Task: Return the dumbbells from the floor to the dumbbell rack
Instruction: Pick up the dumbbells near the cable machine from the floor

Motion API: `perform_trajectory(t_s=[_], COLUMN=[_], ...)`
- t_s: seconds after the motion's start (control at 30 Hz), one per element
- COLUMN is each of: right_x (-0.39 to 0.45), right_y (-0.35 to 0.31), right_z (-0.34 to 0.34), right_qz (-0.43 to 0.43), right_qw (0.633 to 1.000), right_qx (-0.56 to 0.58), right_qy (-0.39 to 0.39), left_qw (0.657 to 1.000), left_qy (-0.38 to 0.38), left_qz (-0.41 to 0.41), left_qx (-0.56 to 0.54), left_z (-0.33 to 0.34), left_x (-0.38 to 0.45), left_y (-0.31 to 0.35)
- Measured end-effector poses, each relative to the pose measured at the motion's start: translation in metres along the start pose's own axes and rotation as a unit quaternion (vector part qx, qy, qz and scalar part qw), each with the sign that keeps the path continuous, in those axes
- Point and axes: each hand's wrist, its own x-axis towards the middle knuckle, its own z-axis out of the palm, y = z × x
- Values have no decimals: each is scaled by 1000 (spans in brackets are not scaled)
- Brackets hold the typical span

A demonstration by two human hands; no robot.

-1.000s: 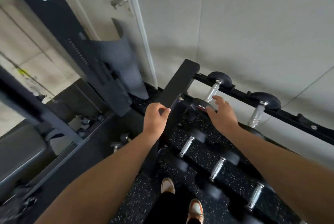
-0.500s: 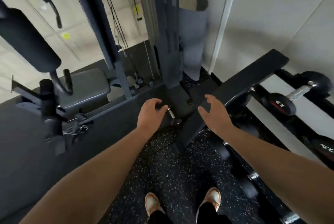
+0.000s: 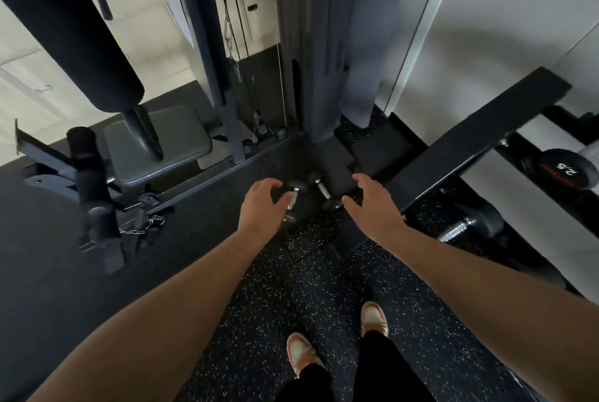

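Left hand (image 3: 261, 207) open, right hand (image 3: 372, 207) open

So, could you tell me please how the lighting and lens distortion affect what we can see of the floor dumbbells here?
Head view: the wide-angle lens bows the grey machine column; the two small black dumbbells with chrome handles lie in dim shadow, handles glinting; the open left hand and right hand show sharp.

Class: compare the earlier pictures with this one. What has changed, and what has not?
The view swung from the rack toward the floor. Both hands left the rack and now reach, open, for two small dumbbells: left hand, right hand. Neither is gripped yet; both remain on the floor.
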Motion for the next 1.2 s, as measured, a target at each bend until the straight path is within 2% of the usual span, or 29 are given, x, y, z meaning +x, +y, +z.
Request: perform_trajectory(t_s=[0.33, 0.7, 1.0, 1.2], right_x=[101, 274, 393, 451], right_y=[-3, 53, 162, 258], right_z=[49, 131, 261, 389], right_qz=[36, 94, 115, 116], right_qw=[998, 987, 981, 975], right_qx=[-23, -45, -88, -118], right_qy=[-49, -118, -125, -148], left_qw=[997, 982, 974, 962], left_qy=[-61, -126, -146, -211], left_qz=[-37, -127, -169, -157], left_qx=[36, 61, 46, 74], left_z=[25, 102, 255, 379], left_x=[101, 257, 357, 406], left_y=[-33, -96, -211, -324])
